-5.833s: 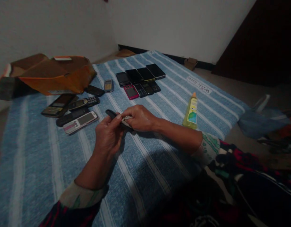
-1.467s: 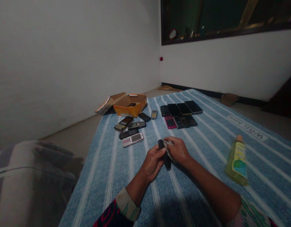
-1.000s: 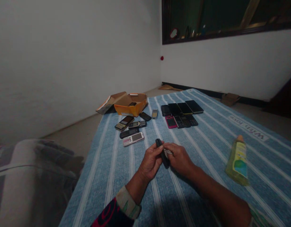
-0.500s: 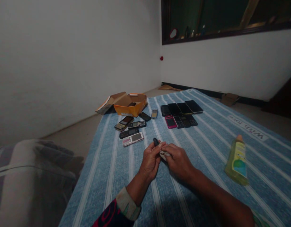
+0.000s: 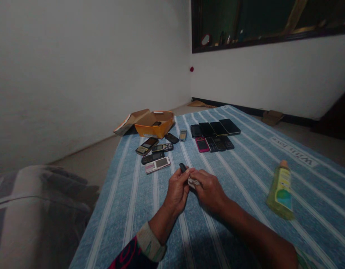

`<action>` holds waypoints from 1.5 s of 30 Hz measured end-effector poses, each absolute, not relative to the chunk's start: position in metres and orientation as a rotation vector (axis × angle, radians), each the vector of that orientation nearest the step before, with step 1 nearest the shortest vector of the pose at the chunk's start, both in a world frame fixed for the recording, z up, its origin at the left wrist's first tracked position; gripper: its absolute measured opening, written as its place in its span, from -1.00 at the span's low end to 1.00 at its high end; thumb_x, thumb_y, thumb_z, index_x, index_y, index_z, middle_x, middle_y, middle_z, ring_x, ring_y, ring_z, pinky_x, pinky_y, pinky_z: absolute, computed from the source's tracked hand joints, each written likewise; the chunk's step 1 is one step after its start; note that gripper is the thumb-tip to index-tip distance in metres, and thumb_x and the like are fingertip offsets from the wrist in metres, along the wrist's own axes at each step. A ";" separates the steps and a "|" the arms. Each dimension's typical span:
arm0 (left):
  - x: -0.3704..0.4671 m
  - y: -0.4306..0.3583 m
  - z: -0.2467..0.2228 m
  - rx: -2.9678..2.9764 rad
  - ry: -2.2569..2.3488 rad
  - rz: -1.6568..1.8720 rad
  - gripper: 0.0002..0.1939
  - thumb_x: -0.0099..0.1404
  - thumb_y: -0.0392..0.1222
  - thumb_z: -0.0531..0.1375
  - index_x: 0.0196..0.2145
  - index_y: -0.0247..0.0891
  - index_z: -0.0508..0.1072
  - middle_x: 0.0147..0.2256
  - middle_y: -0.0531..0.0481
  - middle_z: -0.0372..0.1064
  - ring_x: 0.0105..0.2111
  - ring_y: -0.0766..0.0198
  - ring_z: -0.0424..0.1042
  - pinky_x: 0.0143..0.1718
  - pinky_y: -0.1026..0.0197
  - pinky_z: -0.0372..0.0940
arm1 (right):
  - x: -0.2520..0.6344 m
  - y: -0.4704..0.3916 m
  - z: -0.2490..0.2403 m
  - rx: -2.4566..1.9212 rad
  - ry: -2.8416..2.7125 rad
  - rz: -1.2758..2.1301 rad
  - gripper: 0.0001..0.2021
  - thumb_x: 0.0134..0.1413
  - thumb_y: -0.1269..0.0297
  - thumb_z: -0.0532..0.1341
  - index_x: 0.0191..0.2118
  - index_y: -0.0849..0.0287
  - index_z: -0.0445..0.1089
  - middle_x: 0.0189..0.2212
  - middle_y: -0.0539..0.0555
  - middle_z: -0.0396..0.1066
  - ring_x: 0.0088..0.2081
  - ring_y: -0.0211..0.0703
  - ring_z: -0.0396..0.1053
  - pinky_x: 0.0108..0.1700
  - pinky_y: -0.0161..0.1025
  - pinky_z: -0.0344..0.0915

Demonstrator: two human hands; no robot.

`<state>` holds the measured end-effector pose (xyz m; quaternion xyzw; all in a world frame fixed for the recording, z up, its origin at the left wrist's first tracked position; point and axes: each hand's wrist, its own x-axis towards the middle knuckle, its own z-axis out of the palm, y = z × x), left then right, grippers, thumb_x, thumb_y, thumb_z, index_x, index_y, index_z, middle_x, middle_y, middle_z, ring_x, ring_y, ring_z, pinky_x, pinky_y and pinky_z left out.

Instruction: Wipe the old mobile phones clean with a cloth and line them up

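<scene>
Above the striped blue cloth, my left hand is closed around a small dark mobile phone, whose upper end sticks out past the fingers. Most of the phone is hidden by the hands. My right hand pinches a crumpled pale cloth against the phone's near side. The two hands touch. Just beyond them on the left lies a white and pink keypad phone, beside a black keypad phone.
An open orange box stands at the back left with a phone inside. Several dark smartphones lie in a row, with a pink phone and other keypad phones before them. A yellow-green bottle lies at the right.
Both hands, with the phone and the cloth, have shifted slightly to the left. The phone's tip leans a little further left. The other objects stay where they were.
</scene>
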<state>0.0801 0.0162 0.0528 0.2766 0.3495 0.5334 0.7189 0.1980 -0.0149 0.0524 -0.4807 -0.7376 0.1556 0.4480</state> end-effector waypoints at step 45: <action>0.077 0.009 0.048 1.030 0.731 0.806 -0.55 -0.10 -0.13 0.46 -0.26 -0.39 0.49 -0.50 -0.03 0.44 -0.54 0.27 0.42 -0.49 0.25 0.36 | 0.221 -0.016 0.076 -1.245 -1.562 0.518 -0.83 -0.04 0.40 0.19 -0.35 0.13 0.55 -0.43 0.04 0.46 -0.37 -0.18 0.41 -0.28 -0.26 0.30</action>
